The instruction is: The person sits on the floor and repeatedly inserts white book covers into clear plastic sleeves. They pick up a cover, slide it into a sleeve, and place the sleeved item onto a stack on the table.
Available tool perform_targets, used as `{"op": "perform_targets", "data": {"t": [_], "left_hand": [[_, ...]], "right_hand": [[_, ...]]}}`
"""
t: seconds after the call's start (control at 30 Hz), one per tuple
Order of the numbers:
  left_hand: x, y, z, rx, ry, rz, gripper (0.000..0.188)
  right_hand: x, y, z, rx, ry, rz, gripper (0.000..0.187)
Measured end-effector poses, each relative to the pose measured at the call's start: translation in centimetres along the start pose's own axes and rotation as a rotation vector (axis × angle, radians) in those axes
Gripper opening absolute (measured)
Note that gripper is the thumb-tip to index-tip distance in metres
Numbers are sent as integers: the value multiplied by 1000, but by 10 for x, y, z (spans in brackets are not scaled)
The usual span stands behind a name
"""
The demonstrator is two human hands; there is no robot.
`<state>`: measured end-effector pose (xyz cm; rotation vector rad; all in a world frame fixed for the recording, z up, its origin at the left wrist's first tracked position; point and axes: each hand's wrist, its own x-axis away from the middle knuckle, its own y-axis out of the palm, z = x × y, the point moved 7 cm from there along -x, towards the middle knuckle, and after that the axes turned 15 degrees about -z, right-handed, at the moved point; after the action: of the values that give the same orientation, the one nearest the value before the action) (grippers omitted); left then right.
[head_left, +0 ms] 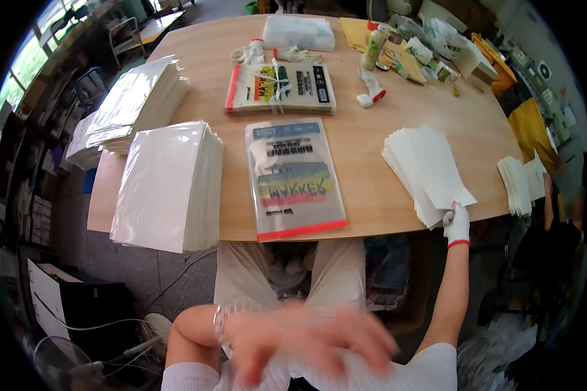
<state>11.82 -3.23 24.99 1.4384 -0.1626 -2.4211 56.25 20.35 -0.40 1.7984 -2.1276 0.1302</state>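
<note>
At the table's right front edge, my right hand (pixel 457 225), in a white glove with a red cuff, is closed on the near corner of a white sheet (pixel 440 173). That sheet lies on a fanned stack of white sheets (pixel 407 173). My bare left hand (pixel 313 342), with a bracelet at its wrist, is raised close to my chest. It is blurred, but its fingers look spread and nothing shows in them. Between the stacks, a clear printed plastic bag (pixel 290 146) with a red strip lies flat in front of me.
A tall stack of white sheets (pixel 153 186) stands at left, another stack (pixel 134 98) behind it. Farther back are a tied bundle of printed bags (pixel 248 94), gloves (pixel 298 55), a clear-wrapped pack (pixel 299 32) and a bottle (pixel 374 49). A person's arm (pixel 548 202) shows at far right.
</note>
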Motion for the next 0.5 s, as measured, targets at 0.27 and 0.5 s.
{"op": "perform_targets", "data": {"t": [0.27,0.5], "left_hand": [[203,-174,-68,-1742,-1530,402,35],[207,-221,-65,-1832,-1605,311,17]], "right_hand": [[146,88,-22,47,-352,-212,35],[262,148,42,-42,35,-594,55]]}}
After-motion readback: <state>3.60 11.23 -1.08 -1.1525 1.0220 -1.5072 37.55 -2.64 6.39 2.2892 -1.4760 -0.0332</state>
